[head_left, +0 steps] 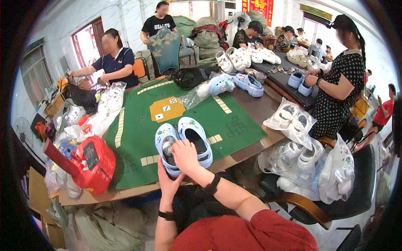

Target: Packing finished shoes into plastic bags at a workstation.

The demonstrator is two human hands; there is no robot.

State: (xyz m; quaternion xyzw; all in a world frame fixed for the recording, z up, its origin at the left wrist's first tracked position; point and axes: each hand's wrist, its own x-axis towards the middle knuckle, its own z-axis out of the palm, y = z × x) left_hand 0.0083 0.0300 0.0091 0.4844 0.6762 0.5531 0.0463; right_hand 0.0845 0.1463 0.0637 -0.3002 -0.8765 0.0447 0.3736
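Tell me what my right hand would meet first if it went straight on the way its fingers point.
Your right hand would probably meet the pale filling inside the left-hand blue clog; its fingertips seem right at it, though depth is unclear.

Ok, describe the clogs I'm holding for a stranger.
Look at the green mat. Over its near edge are light-blue clogs, toes pointing away. Unlike the other blue clogs farther off, they have the camera wearer's left hand at one heel.
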